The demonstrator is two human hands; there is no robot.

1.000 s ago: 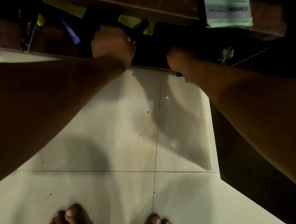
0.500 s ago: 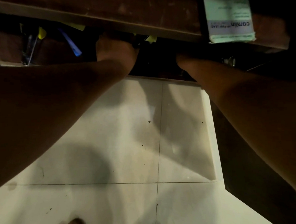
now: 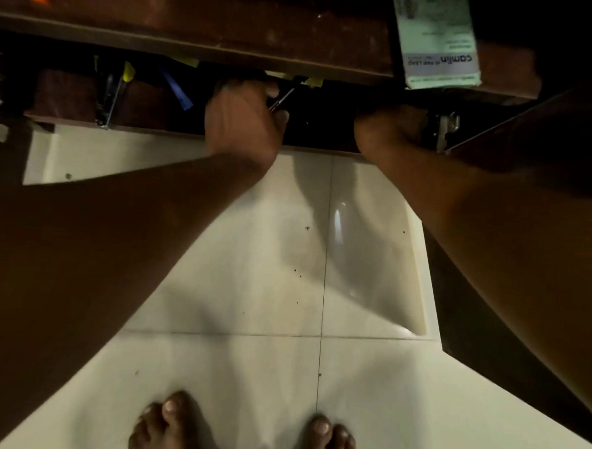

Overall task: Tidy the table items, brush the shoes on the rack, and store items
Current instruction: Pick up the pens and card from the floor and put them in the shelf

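Both my hands reach into a dark open compartment [image 3: 71, 99] under the wooden table top [image 3: 229, 25]. My left hand [image 3: 241, 122] is curled at the compartment's middle and grips a thin, dark, rod-like item [image 3: 283, 99] that sticks up to the right. My right hand [image 3: 390, 133] is curled further right in the dark, beside a metal hinge [image 3: 447, 129]; its fingers are hidden and I cannot tell whether it holds anything. A blue item [image 3: 176, 89] and a yellow-handled metal tool [image 3: 112, 94] lie in the compartment to the left.
A pale green Camlin box [image 3: 438, 43] overhangs the table's front edge at the upper right. An open dark door panel [image 3: 532, 140] stands at the right. Pale floor tiles [image 3: 251, 273] and my bare feet [image 3: 174, 424] are below.
My left hand has drawn back out from under the table edge, showing the thin item in its grip. The view tilted down and my feet came back into sight.
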